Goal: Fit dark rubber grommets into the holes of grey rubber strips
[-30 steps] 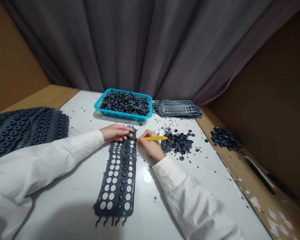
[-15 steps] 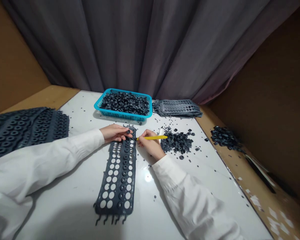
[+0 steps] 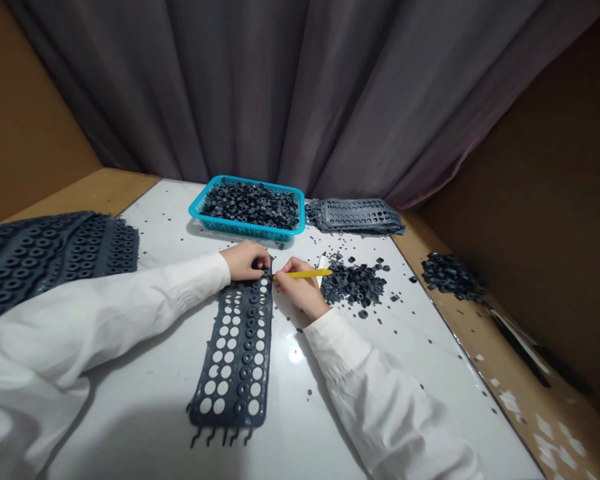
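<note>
A long black rubber sheet lies flat, with rows of round holes and one row of raised rings. My left hand is closed over its far end, thumb and fingers curled down on the rubber; whether a small piece is also between them is hidden. In a pinch, my right hand holds a slim yellow pen-shaped tool. Its dark tip touches or nearly touches the sheet's right edge, close to my left fingertips.
Behind the sheet stands a blue basket full of small black pieces. More punched sheets lie at the back right, ringed sheets at the left. A pile of black bits and a white-handled tool are right of my hand.
My left hand has turned over and moved slightly right, fingers now down on the sheet; the small black piece at its fingertips no longer shows. My right hand has hardly moved.
</note>
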`<state>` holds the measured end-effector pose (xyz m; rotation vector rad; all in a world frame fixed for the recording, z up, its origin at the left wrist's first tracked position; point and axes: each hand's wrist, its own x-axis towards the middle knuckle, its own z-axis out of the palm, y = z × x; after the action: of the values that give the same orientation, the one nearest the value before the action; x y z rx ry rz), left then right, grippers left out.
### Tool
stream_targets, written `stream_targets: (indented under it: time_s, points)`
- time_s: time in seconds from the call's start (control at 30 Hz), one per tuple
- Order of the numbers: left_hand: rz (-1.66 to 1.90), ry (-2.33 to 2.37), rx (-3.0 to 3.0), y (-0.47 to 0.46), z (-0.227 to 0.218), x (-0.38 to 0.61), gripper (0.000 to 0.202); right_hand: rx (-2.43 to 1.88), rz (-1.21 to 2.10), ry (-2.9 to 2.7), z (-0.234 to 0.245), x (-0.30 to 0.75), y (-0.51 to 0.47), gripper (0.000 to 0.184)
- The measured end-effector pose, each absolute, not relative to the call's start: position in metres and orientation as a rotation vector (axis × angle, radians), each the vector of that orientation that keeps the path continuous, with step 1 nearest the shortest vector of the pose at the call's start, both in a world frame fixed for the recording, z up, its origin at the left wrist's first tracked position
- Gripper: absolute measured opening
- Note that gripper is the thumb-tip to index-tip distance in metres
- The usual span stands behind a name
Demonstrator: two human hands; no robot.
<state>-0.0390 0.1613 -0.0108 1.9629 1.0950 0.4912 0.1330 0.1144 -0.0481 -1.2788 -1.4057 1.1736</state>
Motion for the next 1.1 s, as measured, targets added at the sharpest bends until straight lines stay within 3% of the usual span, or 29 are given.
stream_targets:
  time_s: [0.1,0.23,0.4,0.6,0.9,1.1]
  points:
    - [0.156,0.852,2.646,0.165,-0.005,-0.033,0.018,-1.279,1.148,-1.431,-0.05,0.133,0.115,0.011]
    - [-0.088,0.759,2.893,0.168,-0.002,-0.027,0.01,-1.294,1.105,-1.467,-0.049,0.133,0.114,0.012]
    - [0.017,0.805,2.885,0.169,-0.011,-0.035,0.013,-1.34,1.044,-1.528,-0.045,0.134,0.114,0.012]
    - [0.439,0.85,2.653,0.166,-0.027,-0.052,0.017,-1.36,1.081,-1.491,-0.042,0.133,0.113,0.012]
    - [-0.058,0.844,2.808,0.171,-0.008,-0.034,0.015,-1.306,1.227,-1.328,-0.038,0.134,0.113,0.01]
    - [-0.106,0.931,2.833,0.169,-0.005,-0.028,0.015,-1.303,1.239,-1.333,-0.039,0.134,0.112,0.01]
